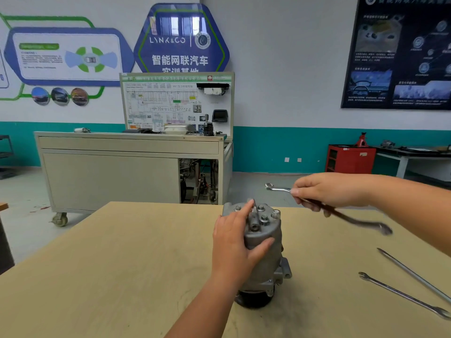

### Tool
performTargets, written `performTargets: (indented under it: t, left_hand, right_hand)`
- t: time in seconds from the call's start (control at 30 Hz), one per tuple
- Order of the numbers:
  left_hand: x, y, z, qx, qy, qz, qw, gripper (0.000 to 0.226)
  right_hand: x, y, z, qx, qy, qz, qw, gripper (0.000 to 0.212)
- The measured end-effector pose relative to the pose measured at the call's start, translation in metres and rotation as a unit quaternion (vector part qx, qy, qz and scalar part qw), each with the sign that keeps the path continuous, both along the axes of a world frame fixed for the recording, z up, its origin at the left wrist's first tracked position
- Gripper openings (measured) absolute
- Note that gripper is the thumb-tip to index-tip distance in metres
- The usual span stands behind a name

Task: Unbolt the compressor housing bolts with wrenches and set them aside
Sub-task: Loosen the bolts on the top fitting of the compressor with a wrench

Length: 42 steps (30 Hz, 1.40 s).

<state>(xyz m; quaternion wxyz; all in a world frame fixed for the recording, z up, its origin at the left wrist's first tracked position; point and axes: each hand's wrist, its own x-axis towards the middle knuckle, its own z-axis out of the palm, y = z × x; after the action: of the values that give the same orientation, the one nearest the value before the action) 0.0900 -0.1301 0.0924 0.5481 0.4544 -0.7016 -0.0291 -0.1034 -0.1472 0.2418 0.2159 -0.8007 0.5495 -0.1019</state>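
A grey metal compressor [264, 254] stands upright on the wooden table [127, 259]. Several bolts [264, 218] sit in its top housing. My left hand [234, 242] grips the left side of the housing, with the thumb across its front and the fingers over the top edge. My right hand [327, 191] holds a combination wrench [278, 189] in the air above and to the right of the compressor. The wrench's open end points left; its far end is blurred by motion. The wrench touches no bolt.
Two more wrenches [402, 295] lie on the table at the right, near its edge. Beyond the table stands a wheeled training cabinet [129, 172] with a wiring board. A red tool cart [349, 158] and a bench stand at the far right wall.
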Motion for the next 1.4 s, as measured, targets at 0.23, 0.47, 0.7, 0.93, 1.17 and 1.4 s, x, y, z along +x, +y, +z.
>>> performTargets:
  t: [0.23, 0.47, 0.7, 0.93, 1.17, 1.4]
  left_hand:
    - [0.000, -0.003, -0.002, -0.030, -0.022, 0.016, 0.999, 0.065]
    - [-0.001, -0.001, -0.001, -0.021, -0.021, 0.018, 0.999, 0.065]
    - [-0.001, -0.003, -0.001, -0.027, -0.023, 0.016, 0.999, 0.051]
    - [-0.001, -0.003, -0.002, -0.047, -0.022, 0.015, 0.999, 0.049]
    - [-0.001, -0.001, -0.002, -0.051, 0.028, 0.013, 0.998, 0.064]
    - [-0.004, -0.001, 0.000, -0.077, 0.010, 0.031, 0.996, 0.053]
  right_hand:
    - [0.027, 0.029, -0.024, 0.192, -0.127, -0.008, 0.973, 0.029]
    - [0.039, 0.031, -0.023, 0.200, -0.129, -0.029, 0.971, 0.030]
    - [0.020, 0.013, 0.006, 0.098, 0.136, -0.034, 0.985, 0.042]
    - [0.009, -0.020, -0.002, -0.100, 0.186, 0.012, 0.977, 0.031]
    - [-0.002, -0.006, 0.004, 0.008, -0.151, -0.069, 0.986, 0.020]
    - [0.030, 0.036, -0.029, 0.208, -0.261, -0.004, 0.943, 0.019]
